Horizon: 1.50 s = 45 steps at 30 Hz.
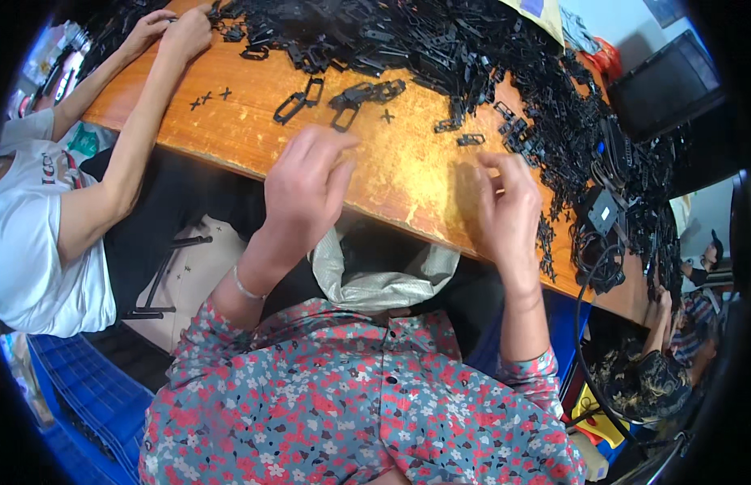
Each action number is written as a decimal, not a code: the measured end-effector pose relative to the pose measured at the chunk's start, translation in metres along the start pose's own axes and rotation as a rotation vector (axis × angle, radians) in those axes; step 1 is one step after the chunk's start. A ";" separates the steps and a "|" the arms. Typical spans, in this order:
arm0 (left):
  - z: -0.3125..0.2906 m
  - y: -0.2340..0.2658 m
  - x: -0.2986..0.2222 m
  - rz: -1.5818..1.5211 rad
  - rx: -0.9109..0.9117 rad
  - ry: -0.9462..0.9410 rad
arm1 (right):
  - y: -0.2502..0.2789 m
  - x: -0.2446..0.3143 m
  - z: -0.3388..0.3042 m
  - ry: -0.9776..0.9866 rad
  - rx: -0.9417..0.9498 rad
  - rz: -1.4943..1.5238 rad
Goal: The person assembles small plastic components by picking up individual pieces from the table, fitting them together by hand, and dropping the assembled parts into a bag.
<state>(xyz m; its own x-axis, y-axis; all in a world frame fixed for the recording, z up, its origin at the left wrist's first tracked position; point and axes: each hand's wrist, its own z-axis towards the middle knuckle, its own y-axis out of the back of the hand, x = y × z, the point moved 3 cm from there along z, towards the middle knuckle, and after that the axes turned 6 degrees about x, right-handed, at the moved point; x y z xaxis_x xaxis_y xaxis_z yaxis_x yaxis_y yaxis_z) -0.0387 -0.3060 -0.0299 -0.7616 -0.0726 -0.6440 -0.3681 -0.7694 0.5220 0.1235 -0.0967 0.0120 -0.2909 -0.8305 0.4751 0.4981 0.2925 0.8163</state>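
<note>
My left hand (pixel 304 178) hovers over the table's front edge, fingers bent and thumb a little apart from them. No object shows in it. Just beyond are black rectangular plastic frames (pixel 290 107) and a loose cluster of black plastic parts (pixel 361 96). My right hand (pixel 511 198) is raised above the table to the right, its fingers loosely curled and the thumb slightly off the forefinger; I see nothing between them. A small black plastic piece (pixel 471 140) lies just past its fingertips. A little black cross-shaped piece (pixel 387 116) lies between the two hands.
A large heap of black plastic parts (pixel 375 36) covers the back of the wooden table (pixel 230 133). Several black crosses (pixel 206 98) lie at left, near a co-worker's hands (pixel 185 34). A pale sack (pixel 383 291) hangs open below the edge. A black cable (pixel 585 295) drops at right.
</note>
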 end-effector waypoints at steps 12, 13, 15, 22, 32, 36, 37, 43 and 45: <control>0.040 -0.011 0.027 0.379 0.151 0.054 | -0.019 -0.028 0.032 0.016 0.076 -0.245; 0.039 -0.013 0.025 0.368 0.184 0.049 | -0.019 -0.024 0.028 -0.006 0.105 -0.207; 0.036 -0.016 0.018 0.336 0.198 0.021 | -0.020 -0.015 0.022 -0.020 0.111 -0.173; 0.035 -0.012 0.023 0.206 -0.037 -0.061 | -0.021 -0.003 0.006 -0.010 0.116 -0.115; 0.015 -0.020 0.010 0.062 0.065 0.002 | -0.021 -0.011 0.009 -0.030 0.095 -0.106; 0.014 -0.035 -0.002 -0.014 0.160 0.033 | -0.022 -0.014 0.013 0.070 0.115 -0.167; 0.015 -0.038 -0.005 -0.008 0.162 0.034 | -0.020 -0.013 0.014 0.070 0.115 -0.160; 0.026 -0.053 -0.014 0.048 0.298 0.019 | -0.026 0.002 0.020 0.228 0.103 0.099; 0.027 -0.054 -0.012 -0.001 0.287 0.042 | -0.032 0.004 0.026 0.261 0.108 0.093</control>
<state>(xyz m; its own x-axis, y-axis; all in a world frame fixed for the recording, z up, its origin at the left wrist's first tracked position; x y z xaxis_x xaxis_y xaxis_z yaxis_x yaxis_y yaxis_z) -0.0243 -0.2464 -0.0347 -0.7407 -0.1023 -0.6640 -0.5096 -0.5586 0.6544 0.0847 -0.0969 -0.0038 -0.0218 -0.8875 0.4603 0.4185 0.4100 0.8104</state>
